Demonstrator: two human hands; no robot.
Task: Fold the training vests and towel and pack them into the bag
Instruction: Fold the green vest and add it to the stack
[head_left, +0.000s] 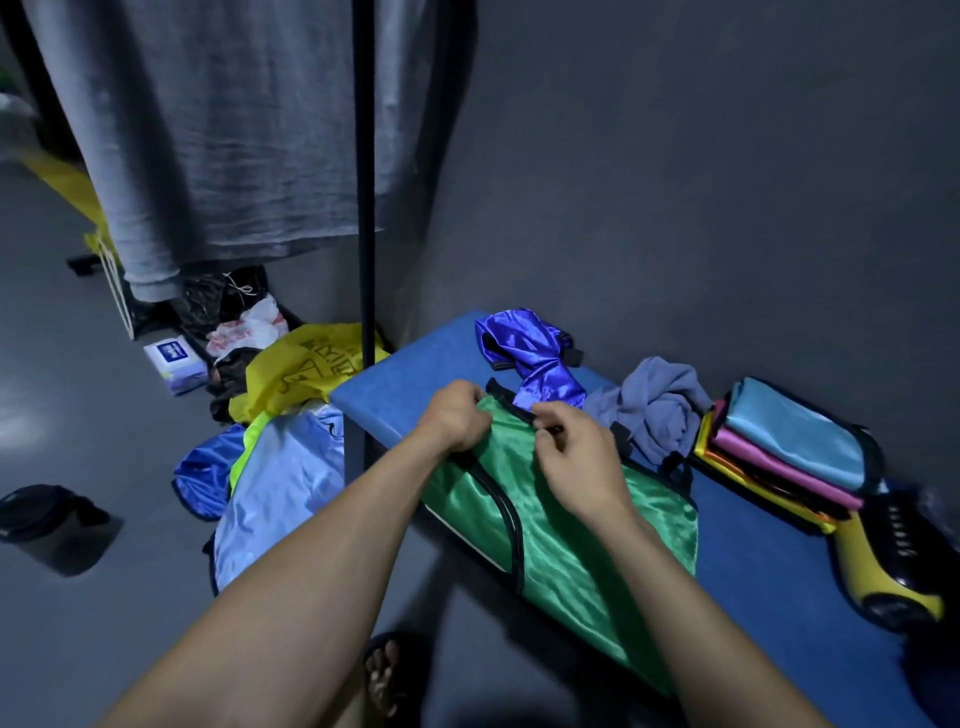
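Observation:
A shiny green vest (561, 525) with black trim lies across the blue bench (415, 364), part of it hanging over the front edge. My left hand (457, 415) grips its far left corner. My right hand (576, 457) pinches the black edge at the vest's top. A crumpled purple vest (530, 358) lies behind them. Right of that sits a bunched grey towel (660, 405). A stack of folded vests (789, 462), light blue on top, stands at the right. On the floor to the left lies a light-blue bag (275, 488).
A black pole (363, 182) rises by the bench's left corner, with a grey cloth (218, 130) hanging behind it. A yellow bag (306, 369), a tissue pack (174, 361) and a dark bin (47, 525) are on the floor. A yellow-black object (883, 566) lies at the bench's right.

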